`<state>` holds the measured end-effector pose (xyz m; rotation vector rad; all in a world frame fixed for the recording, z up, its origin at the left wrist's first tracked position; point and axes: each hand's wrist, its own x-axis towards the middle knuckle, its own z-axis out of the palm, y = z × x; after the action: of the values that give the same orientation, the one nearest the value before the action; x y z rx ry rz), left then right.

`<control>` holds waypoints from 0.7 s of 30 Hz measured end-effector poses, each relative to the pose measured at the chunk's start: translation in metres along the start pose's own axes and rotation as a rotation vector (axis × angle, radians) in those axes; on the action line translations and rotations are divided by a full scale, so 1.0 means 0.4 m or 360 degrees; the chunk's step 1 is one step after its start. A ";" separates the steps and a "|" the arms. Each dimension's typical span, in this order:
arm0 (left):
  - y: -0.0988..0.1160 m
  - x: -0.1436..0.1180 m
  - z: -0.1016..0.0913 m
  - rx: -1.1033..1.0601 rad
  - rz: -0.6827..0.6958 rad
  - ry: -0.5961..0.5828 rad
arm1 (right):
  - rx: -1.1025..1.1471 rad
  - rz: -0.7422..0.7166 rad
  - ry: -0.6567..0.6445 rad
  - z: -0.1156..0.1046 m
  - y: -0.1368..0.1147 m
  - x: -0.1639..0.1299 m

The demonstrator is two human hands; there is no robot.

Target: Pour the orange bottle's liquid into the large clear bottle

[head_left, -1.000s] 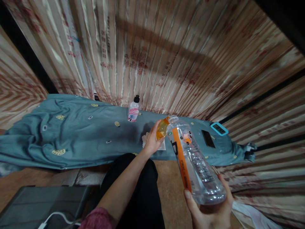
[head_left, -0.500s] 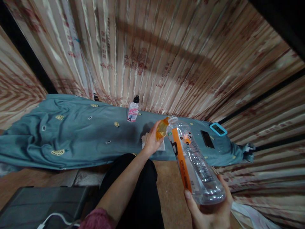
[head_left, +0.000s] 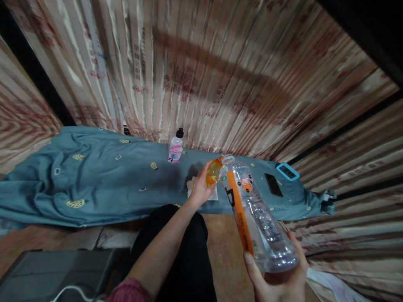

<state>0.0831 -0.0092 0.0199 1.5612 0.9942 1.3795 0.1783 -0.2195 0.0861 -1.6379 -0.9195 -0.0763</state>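
My left hand (head_left: 200, 188) is closed around a small amber see-through container (head_left: 214, 171); most of its body is behind my fingers. My right hand (head_left: 280, 281) grips the base of a large clear plastic bottle (head_left: 261, 218) with an orange and white label. The bottle is tilted, its open neck up and away from me, right beside the amber container. Whether the two touch, or any liquid passes between them, I cannot tell. Below my left hand, a white paper (head_left: 214, 195) lies on the teal cloth (head_left: 103, 176).
A small pink-labelled bottle with a black cap (head_left: 175, 147) stands at the back. On the right lie a dark phone (head_left: 273, 185) and a blue-framed digital clock (head_left: 287, 171). Pleated curtains (head_left: 195, 84) surround the cloth. A grey box (head_left: 59, 268) with a white cable is at lower left.
Both hands keep their hold, and the bottle and amber container stay almost in place. The view has shifted very slightly.
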 end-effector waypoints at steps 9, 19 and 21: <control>-0.003 -0.001 0.005 -0.0011 -0.0016 0.0023 | -0.0062 0.0032 -0.0037 -0.004 -0.005 -0.003; -0.010 0.000 0.006 -0.0031 0.0001 0.0008 | -0.0041 0.0012 -0.0005 0.000 -0.005 -0.004; -0.011 0.001 0.006 -0.0027 0.0006 0.0008 | -0.0066 -0.0023 0.0005 -0.001 -0.003 -0.004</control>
<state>0.0855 -0.0074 0.0159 1.5480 0.9807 1.3919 0.1766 -0.2208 0.0861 -1.6695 -0.9324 -0.1087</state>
